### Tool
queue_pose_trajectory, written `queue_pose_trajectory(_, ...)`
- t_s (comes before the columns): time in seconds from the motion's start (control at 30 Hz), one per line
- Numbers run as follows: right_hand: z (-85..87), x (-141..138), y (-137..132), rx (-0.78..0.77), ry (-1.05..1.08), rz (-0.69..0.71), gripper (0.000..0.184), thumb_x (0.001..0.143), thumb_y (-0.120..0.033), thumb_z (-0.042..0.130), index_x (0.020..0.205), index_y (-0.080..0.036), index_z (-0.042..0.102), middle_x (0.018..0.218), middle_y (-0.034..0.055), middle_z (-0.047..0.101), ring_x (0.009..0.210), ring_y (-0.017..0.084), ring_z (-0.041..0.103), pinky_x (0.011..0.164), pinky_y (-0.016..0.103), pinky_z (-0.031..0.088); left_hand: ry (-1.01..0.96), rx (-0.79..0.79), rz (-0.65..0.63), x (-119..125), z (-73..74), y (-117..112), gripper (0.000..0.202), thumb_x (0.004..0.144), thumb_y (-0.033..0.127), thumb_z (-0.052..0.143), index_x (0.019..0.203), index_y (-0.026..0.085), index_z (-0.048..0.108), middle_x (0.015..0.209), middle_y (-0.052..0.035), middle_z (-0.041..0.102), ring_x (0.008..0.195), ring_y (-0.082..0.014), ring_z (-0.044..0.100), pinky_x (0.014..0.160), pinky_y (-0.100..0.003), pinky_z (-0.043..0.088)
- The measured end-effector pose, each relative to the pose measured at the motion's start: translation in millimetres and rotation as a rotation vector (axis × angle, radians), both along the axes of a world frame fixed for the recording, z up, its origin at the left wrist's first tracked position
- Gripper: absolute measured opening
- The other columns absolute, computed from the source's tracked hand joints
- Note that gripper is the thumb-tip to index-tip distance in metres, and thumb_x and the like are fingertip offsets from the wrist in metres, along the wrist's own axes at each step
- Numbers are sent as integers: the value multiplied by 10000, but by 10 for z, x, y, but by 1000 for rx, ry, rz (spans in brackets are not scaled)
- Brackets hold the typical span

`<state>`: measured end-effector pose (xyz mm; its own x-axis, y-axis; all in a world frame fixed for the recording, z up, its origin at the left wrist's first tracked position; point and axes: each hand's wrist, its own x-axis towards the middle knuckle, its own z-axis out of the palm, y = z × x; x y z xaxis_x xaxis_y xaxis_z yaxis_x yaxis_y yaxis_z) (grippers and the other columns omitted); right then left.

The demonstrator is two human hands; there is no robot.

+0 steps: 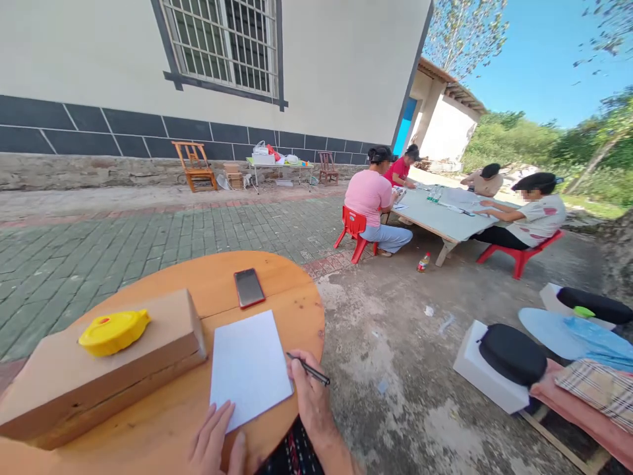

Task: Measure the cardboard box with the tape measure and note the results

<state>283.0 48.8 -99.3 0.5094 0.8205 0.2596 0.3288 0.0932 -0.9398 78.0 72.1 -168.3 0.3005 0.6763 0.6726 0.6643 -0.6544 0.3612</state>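
Observation:
A white sheet or pad of paper (250, 369) lies on the round wooden table (277, 277). My left hand (215, 442) rests at its lower left corner, fingers stretched out and holding nothing. Between the fingers of my right hand (312, 399) is a black pen (309, 369), tilted, with its tip by the right edge of the paper. I cannot make out any writing on the sheet. Above the paper lies a dark phone (249, 287) with a red edge.
A cardboard box (163, 323) with a yellow tape-measure-like case (113, 332) on top stands left of the paper. Several people sit around a low table (440, 211) farther off. White boxes (487, 369) with black cases (512, 353) are at right.

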Motion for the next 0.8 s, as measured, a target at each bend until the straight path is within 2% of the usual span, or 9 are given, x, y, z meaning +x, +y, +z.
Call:
queue_pose_trajectory(0.03, 50, -2, -23, 2, 173, 15, 227, 957, -413, 523, 976, -263, 693, 869, 93, 776, 800, 276, 755, 667, 366, 614, -48, -34, 40, 31, 133, -78, 370, 915, 298, 512, 1281, 273, 558, 1173, -93, 692, 1128, -344, 649, 870, -552, 607)
queue_pose_trajectory(0.1, 109, 7, -51, -29, 277, 34, 278, 951, -479, 522, 1018, -251, 667, 941, 74, 772, 901, 264, 745, 787, 377, 604, -113, -66, 60, 120, 366, -190, 305, 930, 213, 486, 1213, 233, 599, 1141, -95, 694, 1108, -310, 650, 882, -537, 604)
queue_pose_trajectory(0.17, 105, 34, -66, -72, 329, 60, 317, 942, -510, 528, 1062, -238, 637, 999, 59, 758, 977, 243, 716, 877, 370, 568, -80, -94, 80, 197, 499, -225, 249, 933, 179, 496, 1138, 222, 630, 1113, -69, 696, 1115, -254, 640, 926, -458, 592)
queue_pose_trajectory(0.2, 92, 52, -80, -89, 334, 67, 331, 931, -521, 542, 1062, -231, 633, 988, 54, 751, 976, 237, 704, 892, 368, 555, -80, -111, 71, 218, 532, -228, 231, 930, 150, 495, 1094, 209, 647, 1097, -73, 696, 1116, -250, 633, 945, -463, 574)
queue_pose_trajectory(0.3, 68, 110, -164, -129, 241, 104, 339, 923, -525, 559, 1035, -216, 644, 880, 41, 728, 868, 213, 683, 838, 343, 539, -84, -141, 60, 231, 574, -250, 226, 920, 99, 495, 1023, 199, 668, 1060, -76, 687, 1107, -240, 613, 968, -456, 538)
queue_pose_trajectory(0.43, 77, 150, -254, -162, 70, 228, 309, 940, -503, 551, 995, -215, 650, 780, 22, 696, 763, 190, 664, 783, 320, 526, -97, -166, 27, 224, 623, -299, 255, 904, 66, 492, 1018, 203, 674, 1036, -72, 670, 1097, -232, 591, 980, -439, 516)
queue_pose_trajectory(0.63, 4, 107, -172, -142, -8, 293, 241, 963, -479, 517, 975, -271, 638, 741, 40, 654, 699, 218, 631, 686, 353, 519, 11, -234, 77, 262, 748, -298, 253, 909, 63, 483, 1025, 198, 661, 1079, -74, 640, 1084, -223, 581, 963, -407, 526)
queue_pose_trajectory(0.73, 62, 43, -172, -107, -37, 272, 195, 964, -465, 500, 940, -317, 626, 725, 32, 634, 677, 229, 618, 654, 368, 511, 22, -251, 56, 307, 803, -322, 239, 929, 106, 493, 1073, 211, 652, 1113, -79, 632, 1083, -239, 580, 935, -408, 539)
queue_pose_trajectory(0.8, 155, -19, -204, -84, -65, 250, 163, 969, -410, 496, 940, -311, 621, 757, 27, 653, 702, 219, 633, 696, 365, 519, 36, -218, 44, 291, 768, -354, 223, 943, 152, 499, 1096, 227, 643, 1127, -72, 635, 1094, -249, 584, 922, -411, 540)
